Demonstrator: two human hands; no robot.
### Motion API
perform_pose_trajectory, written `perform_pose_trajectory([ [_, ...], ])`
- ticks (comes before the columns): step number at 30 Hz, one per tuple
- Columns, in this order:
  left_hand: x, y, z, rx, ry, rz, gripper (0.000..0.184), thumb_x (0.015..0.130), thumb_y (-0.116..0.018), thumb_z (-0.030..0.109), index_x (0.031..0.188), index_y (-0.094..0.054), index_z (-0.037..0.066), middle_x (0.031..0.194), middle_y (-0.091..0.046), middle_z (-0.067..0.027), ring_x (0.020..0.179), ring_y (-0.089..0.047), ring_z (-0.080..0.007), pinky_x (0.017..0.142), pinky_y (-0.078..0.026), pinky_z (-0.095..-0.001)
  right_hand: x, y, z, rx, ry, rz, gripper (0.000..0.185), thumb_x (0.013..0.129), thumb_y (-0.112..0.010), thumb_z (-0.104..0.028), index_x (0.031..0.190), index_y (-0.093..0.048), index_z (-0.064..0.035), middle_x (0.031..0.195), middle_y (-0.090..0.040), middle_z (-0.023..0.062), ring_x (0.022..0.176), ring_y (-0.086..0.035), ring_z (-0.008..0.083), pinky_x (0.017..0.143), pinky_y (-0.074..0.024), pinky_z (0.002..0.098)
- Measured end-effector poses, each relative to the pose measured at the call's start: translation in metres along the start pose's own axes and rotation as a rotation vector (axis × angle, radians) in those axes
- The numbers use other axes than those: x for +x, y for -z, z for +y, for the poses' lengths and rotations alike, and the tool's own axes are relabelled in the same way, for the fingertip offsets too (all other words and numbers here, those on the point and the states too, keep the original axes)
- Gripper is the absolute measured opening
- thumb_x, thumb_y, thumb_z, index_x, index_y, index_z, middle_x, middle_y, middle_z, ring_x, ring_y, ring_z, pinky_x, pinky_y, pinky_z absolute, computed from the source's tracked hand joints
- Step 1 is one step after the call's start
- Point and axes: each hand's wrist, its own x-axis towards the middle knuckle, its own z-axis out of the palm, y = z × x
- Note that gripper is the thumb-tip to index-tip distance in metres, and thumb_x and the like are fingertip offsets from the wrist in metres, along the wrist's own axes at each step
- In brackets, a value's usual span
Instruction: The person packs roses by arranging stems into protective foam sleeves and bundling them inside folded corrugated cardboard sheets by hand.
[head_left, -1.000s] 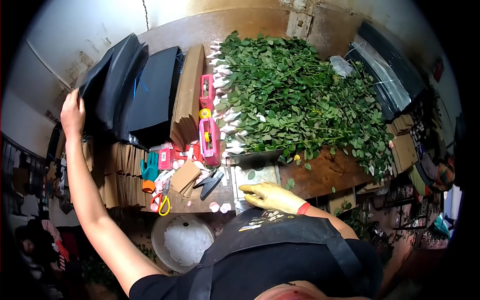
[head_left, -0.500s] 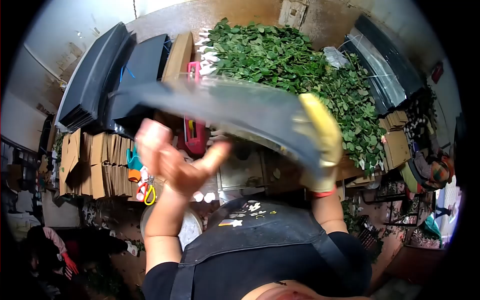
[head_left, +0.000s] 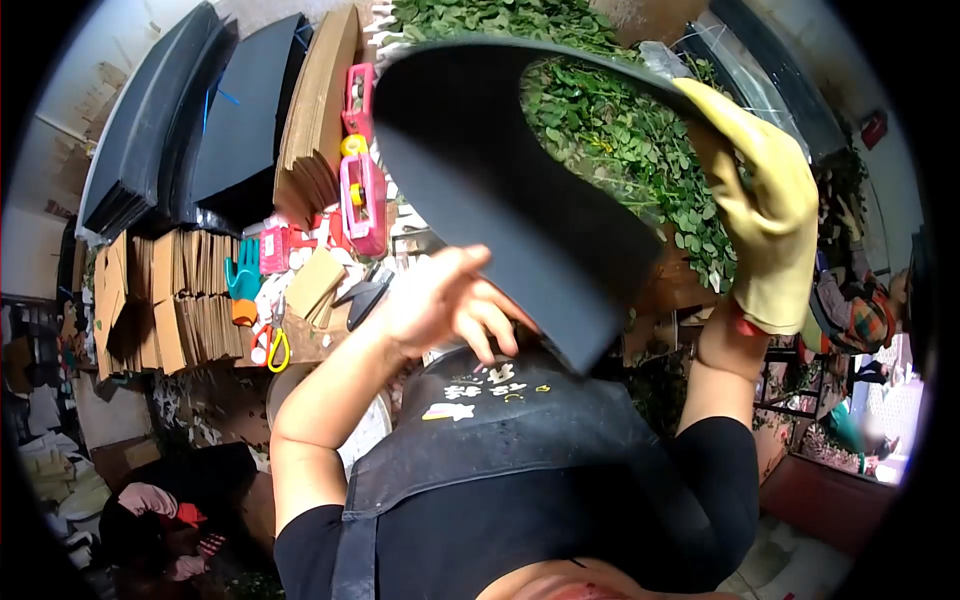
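Note:
A large curved black sheet [head_left: 480, 190] hangs in front of me, above the bench. Green leaves show through or past its upper right part; in the earlier frame that side looks like clear film. My right hand [head_left: 770, 190], in a yellow rubber glove, grips the sheet's upper right edge, the thumb side toward the leaves. At the lower left edge is my bare left hand [head_left: 450, 305], thumb raised and fingers apart. One finger reaches the sheet's edge; whether it presses there I cannot tell.
Leafy green stems [head_left: 610, 130] lie behind the sheet. To the left are stacked black sheets [head_left: 250, 120], folded cardboard [head_left: 190, 300], pink tape dispensers [head_left: 362, 200], yellow-handled scissors [head_left: 280, 348] and a teal glove [head_left: 243, 270]. A co-worker [head_left: 170, 510] is at lower left.
The sheet has swung from a blurred, nearly edge-on sweep to face me more fully. My right hand has moved right and up; my left hand has moved right, toward the sheet's lower edge.

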Motion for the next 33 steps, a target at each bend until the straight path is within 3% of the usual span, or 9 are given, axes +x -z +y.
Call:
perform_pose_trajectory([
  [8,-0.026,0.122,-0.103,-0.482,0.43,-0.048,0.066,0.108,-0.047,0.055,0.094,-0.074,-0.004,0.076,-0.074,-0.0224,0.057,-0.071,-0.0245,0.045,-0.05,-0.0278,0.005,-0.113,-0.034,0.126,0.092,-0.791,0.014,0.087,-0.068,-0.016,0.078,-0.066,-0.0058,0.072,-0.066,0.0156,0.07,-0.068,0.035,0.066,-0.0534,0.0435],
  [12,-0.033,0.167,-0.066,0.908,0.7,0.475,0.062,0.104,-0.054,0.056,0.083,-0.077,0.002,0.073,-0.075,-0.0171,0.073,-0.076,-0.0257,0.051,-0.055,-0.035,-0.05,-0.213,-0.04,0.173,0.111,-0.706,0.004,0.084,-0.066,-0.012,0.081,-0.064,-0.0104,0.076,-0.069,0.0142,0.07,-0.067,0.0354,0.064,-0.0532,0.0445],
  [14,-0.021,0.159,-0.064,1.813,0.475,0.605,0.055,0.102,-0.057,0.053,0.085,-0.079,0.006,0.079,-0.076,-0.0164,0.082,-0.076,-0.0317,0.067,-0.059,-0.0448,-0.059,-0.236,-0.047,0.103,0.068,-0.718,0.005,0.085,-0.065,-0.014,0.081,-0.064,-0.0117,0.076,-0.069,0.0133,0.071,-0.068,0.0357,0.064,-0.0538,0.0455],
  [16,0.014,0.175,-0.076,1.991,0.439,0.4,0.049,0.099,-0.06,0.05,0.098,-0.078,0.005,0.096,-0.077,-0.0172,0.089,-0.075,-0.0363,0.079,-0.059,-0.0476,-0.06,-0.24,-0.05,0.072,0.03,-0.708,0.005,0.087,-0.065,-0.016,0.084,-0.064,-0.013,0.074,-0.069,0.013,0.07,-0.069,0.0362,0.063,-0.0542,0.0475],
  [20,0.057,0.225,-0.139,2.055,-0.518,0.104,0.084,0.099,-0.056,0.059,0.157,-0.038,0.001,0.159,-0.043,-0.0243,0.147,-0.045,-0.0357,0.12,-0.036,-0.0496,-0.061,-0.243,-0.05,0.067,0.055,-0.654,0.01,0.091,-0.067,-0.018,0.086,-0.061,-0.0121,0.073,-0.067,0.0124,0.07,-0.069,0.0339,0.061,-0.0538,0.0471],
  [24,0.052,0.242,-0.149,2.119,-0.319,0.246,0.1,0.093,-0.055,0.071,0.163,-0.029,0.004,0.169,-0.03,-0.0182,0.158,-0.026,-0.0316,0.129,-0.018,-0.0491,-0.041,-0.221,-0.061,0.236,0.063,-0.217,0.017,0.092,-0.072,-0.018,0.108,-0.072,-0.0132,0.104,-0.075,0.0098,0.088,-0.074,0.0301,0.076,-0.0589,0.041],
  [26,0.052,0.241,-0.152,2.114,-0.288,0.282,0.103,0.091,-0.055,0.072,0.164,-0.029,0.005,0.171,-0.028,-0.0161,0.159,-0.024,-0.0282,0.13,-0.016,-0.0481,-0.035,-0.18,-0.074,0.591,-0.385,-0.806,0.041,0.088,-0.08,-0.022,0.127,-0.071,-0.0109,0.117,-0.075,0.0102,0.107,-0.072,0.0307,0.092,-0.0581,0.0415],
  [30,0.052,0.24,-0.15,2.106,-0.295,0.298,0.102,0.091,-0.057,0.071,0.164,-0.029,0.005,0.171,-0.029,-0.0151,0.158,-0.026,-0.0267,0.129,-0.017,-0.0471,-0.083,-0.266,-0.066,0.213,-0.096,-0.617,0.05,0.09,-0.077,-0.034,0.134,-0.066,-0.0139,0.117,-0.074,0.0134,0.106,-0.071,0.0337,0.092,-0.0571,0.0439],
  [33,0.052,0.241,-0.153,2.104,-0.332,0.301,0.102,0.09,-0.057,0.072,0.163,-0.03,0.005,0.169,-0.031,-0.0148,0.156,-0.03,-0.0267,0.129,-0.019,-0.0467,-0.086,-0.301,-0.061,0.103,-0.247,-0.958,0.034,0.093,-0.073,-0.034,0.121,-0.069,-0.0161,0.105,-0.076,0.0126,0.096,-0.073,0.0354,0.083,-0.0579,0.0466],
])
